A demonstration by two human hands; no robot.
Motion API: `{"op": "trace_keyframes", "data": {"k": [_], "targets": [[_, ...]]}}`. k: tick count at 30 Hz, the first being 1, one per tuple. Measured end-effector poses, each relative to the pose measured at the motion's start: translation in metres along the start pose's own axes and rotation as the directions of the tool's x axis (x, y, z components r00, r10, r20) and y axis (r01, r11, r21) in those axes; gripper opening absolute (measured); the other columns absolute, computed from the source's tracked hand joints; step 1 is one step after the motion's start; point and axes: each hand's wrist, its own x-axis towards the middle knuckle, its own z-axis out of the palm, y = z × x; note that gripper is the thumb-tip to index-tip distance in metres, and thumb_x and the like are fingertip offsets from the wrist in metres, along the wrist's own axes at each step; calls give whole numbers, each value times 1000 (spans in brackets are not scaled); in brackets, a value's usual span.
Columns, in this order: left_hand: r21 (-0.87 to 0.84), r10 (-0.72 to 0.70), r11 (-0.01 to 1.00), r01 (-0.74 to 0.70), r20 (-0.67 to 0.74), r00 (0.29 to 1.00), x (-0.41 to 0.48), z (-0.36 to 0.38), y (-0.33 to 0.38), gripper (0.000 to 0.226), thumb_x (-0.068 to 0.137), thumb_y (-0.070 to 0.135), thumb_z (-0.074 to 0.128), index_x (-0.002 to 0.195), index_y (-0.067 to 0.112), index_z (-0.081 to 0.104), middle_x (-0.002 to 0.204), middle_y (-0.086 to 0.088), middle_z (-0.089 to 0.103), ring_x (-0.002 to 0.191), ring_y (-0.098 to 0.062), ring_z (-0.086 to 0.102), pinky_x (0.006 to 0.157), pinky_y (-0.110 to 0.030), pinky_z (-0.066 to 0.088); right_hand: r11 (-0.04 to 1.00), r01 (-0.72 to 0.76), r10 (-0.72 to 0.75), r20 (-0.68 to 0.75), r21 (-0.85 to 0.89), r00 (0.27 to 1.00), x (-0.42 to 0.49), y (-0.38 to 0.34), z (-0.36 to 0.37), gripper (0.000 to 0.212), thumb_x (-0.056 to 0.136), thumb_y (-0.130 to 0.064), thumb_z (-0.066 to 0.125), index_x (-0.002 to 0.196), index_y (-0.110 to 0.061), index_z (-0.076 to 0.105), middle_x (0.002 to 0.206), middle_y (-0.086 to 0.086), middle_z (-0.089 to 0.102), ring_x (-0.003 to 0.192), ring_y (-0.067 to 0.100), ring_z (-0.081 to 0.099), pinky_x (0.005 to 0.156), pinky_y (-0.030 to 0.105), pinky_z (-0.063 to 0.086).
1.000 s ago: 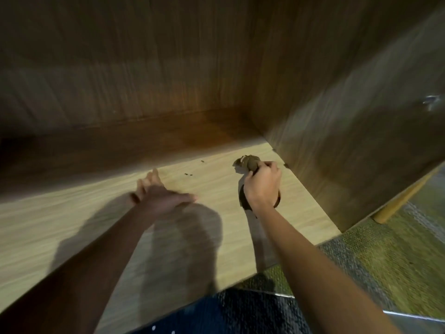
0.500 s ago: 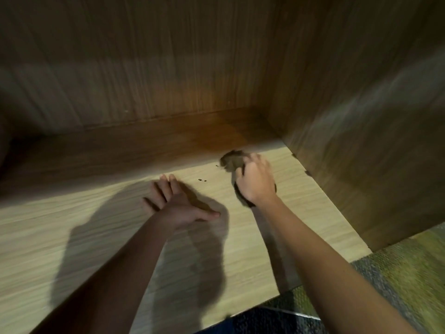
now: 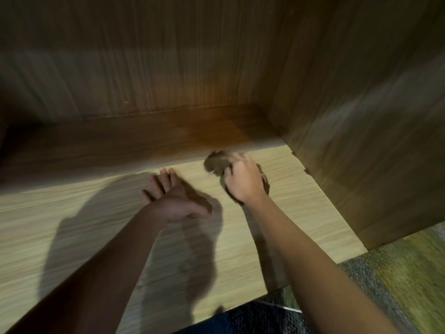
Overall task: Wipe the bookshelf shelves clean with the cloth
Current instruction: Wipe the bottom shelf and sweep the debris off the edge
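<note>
The head camera looks forward and down from close above into the shelf (image 3: 72,237) corner.

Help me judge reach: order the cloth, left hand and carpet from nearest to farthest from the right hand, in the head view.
1. cloth, gripped in the right hand itself, toward the back right corner of the shelf.
2. left hand, open, just to its left over the shelf.
3. carpet, below the shelf, far right.

The pale wood-grain shelf (image 3: 72,237) carries one crumpled brown cloth (image 3: 215,163), lying toward one o'clock near the right side panel (image 3: 361,141).
</note>
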Motion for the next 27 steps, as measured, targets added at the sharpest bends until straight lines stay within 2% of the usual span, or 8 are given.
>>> {"op": "trace_keyframes", "data": {"k": [2, 6, 8, 10, 13, 17, 20, 27], "targets": [[-20, -5, 1000, 5, -1, 1000, -1, -1, 1, 130, 65, 38, 79, 145, 14, -21, 150, -4, -34, 135, -29, -34, 108, -52, -19, 996, -71, 69, -29, -52, 997, 9, -2, 2, 36, 91, -14, 43, 126, -7, 53, 134, 5, 50, 124, 24, 39, 103, 32, 28], [-188, 40, 981, -50, -55, 998, -6, -3, -5, 125, 49, 32, 69, 149, 17, -5, 156, -4, -18, 142, -25, -22, 112, -46, -15, 991, 113, -118, 60, 77, 991, -10, -15, 5, 38, 87, -9, 44, 123, -14, 57, 135, -1, 51, 125, 19, 38, 105, 25, 25], [-465, 18, 882, -76, -127, 992, -11, -4, -13, 115, 42, 26, 64, 147, 21, 18, 154, -14, 16, 143, -28, 11, 116, -38, 10, 948, 271, -293, 126, 167, 948, -36, -26, 5, 41, 82, -7, 44, 119, -14, 60, 131, 0, 55, 121, 20, 43, 103, 25, 29], [-687, 19, 710, -154, -200, 980, -18, -9, -25, 81, 62, 7, 65, 136, 22, 37, 124, -9, 54, 113, -21, 50, 93, -23, 43, 894, 379, -423, 172, 240, 890, -66, -28, 1, 44, 76, -9, 42, 114, -14, 64, 125, 2, 60, 116, 21, 50, 100, 30, 36], [-771, 36, 586, -249, -282, 959, -33, -10, -38, 60, 79, -12, 49, 134, 11, 46, 133, -1, 51, 121, -15, 46, 92, -19, 39, 891, 402, -433, 133, 211, 892, -91, -8, -6, 45, 77, -14, 37, 112, -17, 65, 125, -3, 60, 114, 17, 51, 98, 29, 39], [-721, 109, 636, -276, -270, 957, -62, 15, -38, 51, 87, -2, 53, 134, 17, 47, 111, 12, 54, 103, -3, 51, 72, -7, 38, 989, 135, -137, 35, 62, 990, -65, -15, -2, 40, 84, -8, 45, 121, -14, 59, 129, 0, 56, 119, 20, 43, 103, 32, 34], [-684, 139, 674, -279, -254, 957, -76, 31, -40, 46, 91, 2, 50, 133, 19, 48, 116, 10, 55, 99, -2, 49, 79, -9, 35, 984, 132, -140, 63, 122, 988, -73, -31, 3, 41, 83, -6, 44, 121, -14, 60, 131, 0, 55, 121, 21, 42, 104, 26, 28], [-600, 178, 756, -261, -196, 964, -128, 54, -60, 35, 93, 2, 44, 113, 25, 60, 140, -1, 47, 133, -19, 39, 116, -37, 22, 921, 262, -328, 210, 290, 921, -189, -51, -15, 42, 77, -9, 39, 110, -12, 66, 120, 0, 62, 111, 20, 50, 93, 15, 29]]}}
